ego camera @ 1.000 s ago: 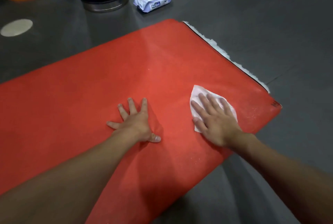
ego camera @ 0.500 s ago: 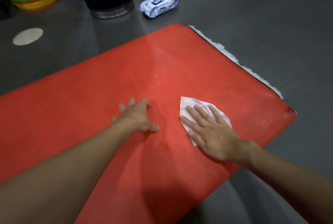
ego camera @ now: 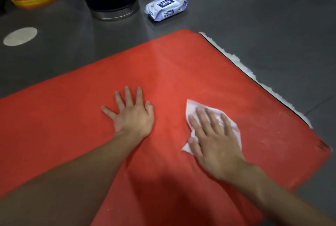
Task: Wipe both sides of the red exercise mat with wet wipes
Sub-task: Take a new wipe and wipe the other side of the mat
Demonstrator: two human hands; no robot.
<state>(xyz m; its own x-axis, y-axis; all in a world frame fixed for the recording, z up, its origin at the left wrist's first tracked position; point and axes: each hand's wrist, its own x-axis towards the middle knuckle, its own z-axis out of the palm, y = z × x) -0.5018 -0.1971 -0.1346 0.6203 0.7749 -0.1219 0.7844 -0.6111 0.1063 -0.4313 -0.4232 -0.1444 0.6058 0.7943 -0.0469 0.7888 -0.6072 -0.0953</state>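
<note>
Wiping step: right hand [ego camera: 214, 140] flat, fingers straight, pressing wet wipe [ego camera: 192, 107] onto red exercise mat [ego camera: 163, 80]; left hand [ego camera: 132, 116] splayed flat, bracing mat, grasping nothing. Judgement: overlap strokes, even palm pressure, cover dusty right corner. Mat flat on floor [ego camera: 254, 25], long axis diagonal, near-left to far-right, short end at right.

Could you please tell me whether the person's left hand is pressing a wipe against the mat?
No, the left hand rests bare on the red mat; the wipe lies under the right hand.
</note>
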